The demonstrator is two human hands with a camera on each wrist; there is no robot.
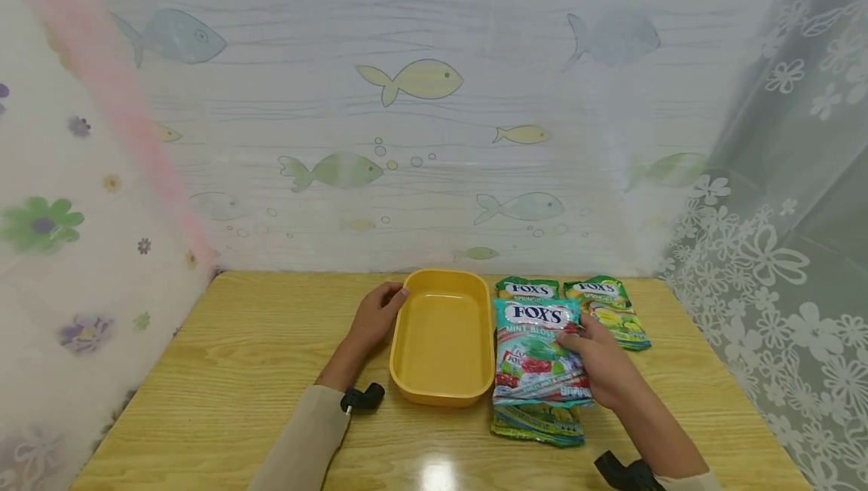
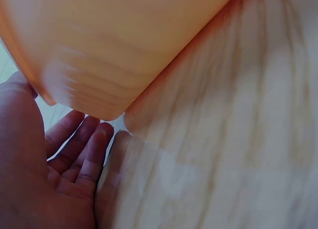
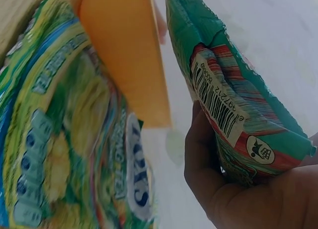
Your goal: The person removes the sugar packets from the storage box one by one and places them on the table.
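My right hand (image 1: 603, 361) grips a teal-and-red Fox's Mint Blossom candy bag (image 1: 532, 359) by its right side, thumb on the printed front. In the right wrist view the bag's barcode side (image 3: 218, 97) shows, raised above the other bags. A yellow plastic tray (image 1: 444, 352) stands upright just left of the bag, with nothing in it. My left hand (image 1: 374, 319) holds the tray's upper left side, thumb on the rim. In the left wrist view its fingers (image 2: 93, 154) curl near the tray's outer wall.
Green-and-yellow Fox's candy bags lie on the wooden table (image 1: 271, 370): one bag (image 1: 606, 318) at the right, another (image 1: 527, 289) behind the held bag. A yellow-green bag end (image 1: 539, 427) shows below it. Fish-printed curtain (image 1: 420, 182) hangs along the table's far edge.
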